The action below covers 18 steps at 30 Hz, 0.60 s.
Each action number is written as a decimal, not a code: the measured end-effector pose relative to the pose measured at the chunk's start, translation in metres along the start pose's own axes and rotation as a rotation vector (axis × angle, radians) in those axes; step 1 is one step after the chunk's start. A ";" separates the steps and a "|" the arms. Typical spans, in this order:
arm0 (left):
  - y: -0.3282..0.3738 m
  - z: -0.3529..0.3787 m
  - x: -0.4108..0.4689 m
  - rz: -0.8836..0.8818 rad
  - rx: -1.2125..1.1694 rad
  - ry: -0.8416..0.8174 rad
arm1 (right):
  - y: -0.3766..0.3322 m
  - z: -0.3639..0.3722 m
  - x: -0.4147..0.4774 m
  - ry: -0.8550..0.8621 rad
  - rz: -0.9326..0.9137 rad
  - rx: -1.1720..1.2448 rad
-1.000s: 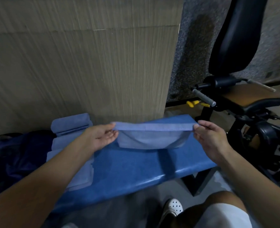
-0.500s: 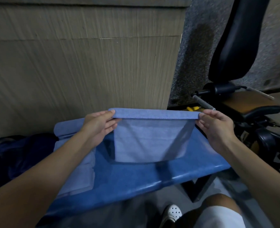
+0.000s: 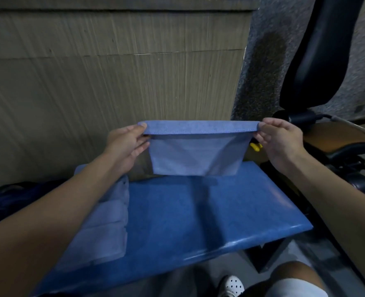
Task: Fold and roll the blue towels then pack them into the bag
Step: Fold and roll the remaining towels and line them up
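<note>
A blue towel (image 3: 196, 156) hangs folded in the air above the blue bench (image 3: 209, 215). My left hand (image 3: 128, 144) pinches its top left corner and my right hand (image 3: 278, 139) pinches its top right corner, stretching the upper edge straight. The towel's lower edge hangs just above the back of the bench. A stack of folded blue towels (image 3: 110, 228) lies on the left part of the bench, partly hidden by my left forearm. A dark blue bag (image 3: 10, 200) sits at the far left, mostly out of view.
A wood-grain wall panel (image 3: 113, 82) stands right behind the bench. A black gym machine (image 3: 318, 61) with a padded seat and a handle bar crowds the right side. My knee and a white shoe (image 3: 230, 286) show below the bench's front edge.
Both hands have lifted the towel up off the bench, so it now hangs free and unfolded downward. The view has tilted down a little.
</note>
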<state>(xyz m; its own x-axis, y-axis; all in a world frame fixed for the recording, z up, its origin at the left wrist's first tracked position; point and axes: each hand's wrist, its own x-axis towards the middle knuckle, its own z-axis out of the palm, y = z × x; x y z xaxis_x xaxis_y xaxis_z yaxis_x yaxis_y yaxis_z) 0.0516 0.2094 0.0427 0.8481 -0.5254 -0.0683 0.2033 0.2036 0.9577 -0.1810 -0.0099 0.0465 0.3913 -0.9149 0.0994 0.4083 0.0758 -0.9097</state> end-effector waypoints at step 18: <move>-0.178 -0.096 -0.149 -0.380 0.285 0.053 | 0.129 -0.123 -0.146 -0.051 0.498 -0.305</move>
<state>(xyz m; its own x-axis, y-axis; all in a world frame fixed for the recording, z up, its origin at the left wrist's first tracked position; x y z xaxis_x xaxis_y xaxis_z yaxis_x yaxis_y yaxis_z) -0.0636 0.3310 -0.1444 0.7649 -0.4743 -0.4358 0.3682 -0.2333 0.9000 -0.2873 0.0847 -0.1348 0.5176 -0.7775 -0.3572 -0.0881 0.3668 -0.9261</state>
